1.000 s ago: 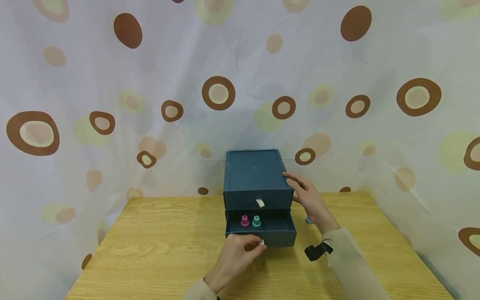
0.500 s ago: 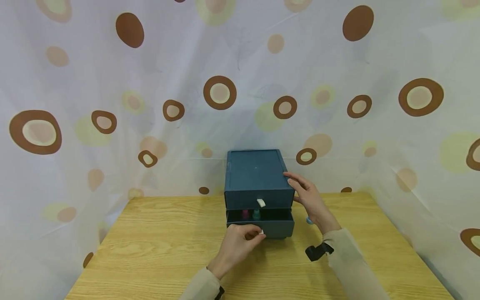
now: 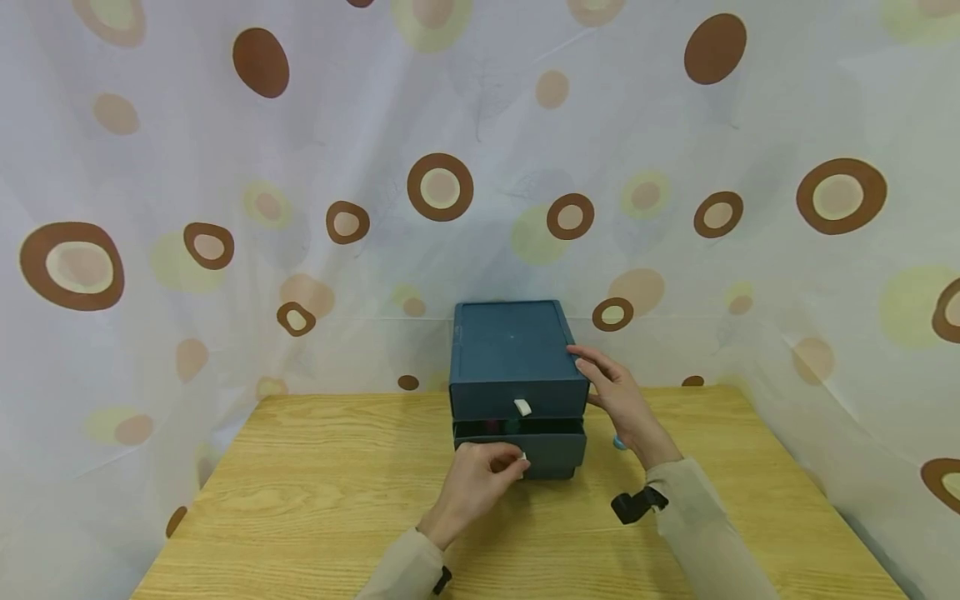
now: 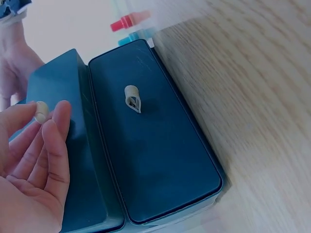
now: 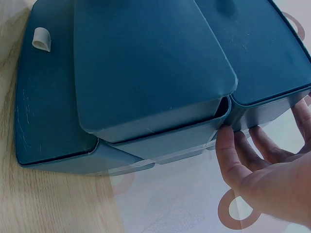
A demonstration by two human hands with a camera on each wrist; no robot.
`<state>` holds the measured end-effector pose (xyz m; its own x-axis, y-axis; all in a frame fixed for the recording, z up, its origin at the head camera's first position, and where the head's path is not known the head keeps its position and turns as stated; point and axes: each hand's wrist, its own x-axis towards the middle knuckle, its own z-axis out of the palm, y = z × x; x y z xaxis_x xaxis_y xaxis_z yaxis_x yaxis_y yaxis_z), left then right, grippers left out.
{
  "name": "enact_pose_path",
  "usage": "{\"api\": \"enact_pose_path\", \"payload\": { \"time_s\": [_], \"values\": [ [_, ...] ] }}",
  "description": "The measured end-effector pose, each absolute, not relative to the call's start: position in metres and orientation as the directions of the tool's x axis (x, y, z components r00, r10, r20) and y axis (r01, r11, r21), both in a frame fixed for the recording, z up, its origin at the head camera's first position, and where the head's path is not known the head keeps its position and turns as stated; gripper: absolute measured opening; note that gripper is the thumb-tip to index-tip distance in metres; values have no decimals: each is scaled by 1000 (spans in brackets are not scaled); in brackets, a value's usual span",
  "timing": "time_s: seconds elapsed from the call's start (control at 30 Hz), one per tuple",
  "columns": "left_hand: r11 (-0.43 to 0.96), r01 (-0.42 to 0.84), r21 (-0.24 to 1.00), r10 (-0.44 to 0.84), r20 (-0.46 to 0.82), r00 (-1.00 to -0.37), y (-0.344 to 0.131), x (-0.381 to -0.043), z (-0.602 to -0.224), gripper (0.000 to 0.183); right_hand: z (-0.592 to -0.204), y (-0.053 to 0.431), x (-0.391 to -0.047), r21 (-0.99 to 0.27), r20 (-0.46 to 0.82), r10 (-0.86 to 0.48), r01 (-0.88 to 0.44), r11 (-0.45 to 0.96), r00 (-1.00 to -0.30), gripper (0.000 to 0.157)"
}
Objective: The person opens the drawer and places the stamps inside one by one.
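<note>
A dark blue drawer cabinet [image 3: 510,342] stands against the patterned curtain, with its middle drawer [image 3: 555,452] part way out. My left hand [image 3: 480,483] pinches that drawer's small white pull tab [image 4: 41,112] between thumb and fingers. Inside the drawer, a pink peg-like piece [image 3: 492,426] and a teal one [image 3: 512,426] show dimly behind its front. My right hand [image 3: 618,400] rests on the cabinet's right side. In the right wrist view its fingertips [image 5: 226,136] touch the side edge, with the fingers only slightly bent.
The bottom drawer [image 4: 155,145] is closed and carries a white tab. The top drawer's white tab [image 3: 522,407] faces forward. To the cabinet's right, a blue piece [image 3: 619,442] is partly hidden by my wrist; a red piece [image 4: 130,21] lies near it. The wooden table [image 3: 315,500] extends around.
My left hand has pushed the middle drawer inward, away from me, so the pink and teal pieces have slid mostly under the top. My right hand has stayed at the cabinet's side.
</note>
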<state>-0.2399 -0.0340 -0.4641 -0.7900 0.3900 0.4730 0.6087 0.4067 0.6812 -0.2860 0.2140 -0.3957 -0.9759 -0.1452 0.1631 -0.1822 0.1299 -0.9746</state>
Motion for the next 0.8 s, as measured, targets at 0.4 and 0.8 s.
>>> {"api": "enact_pose_path", "payload": {
  "time_s": [0.4, 0.8],
  "values": [
    [493, 595, 634, 347, 484, -803, -29, -244, -465, 15, -394, 212, -283, -978, 145, -145, -164, 128, -979, 55],
    [530, 620, 579, 297, 557, -775, -25, -249, -472, 17, -396, 213, -284, -976, 165, -148, -183, 121, -975, 56]
  ]
}}
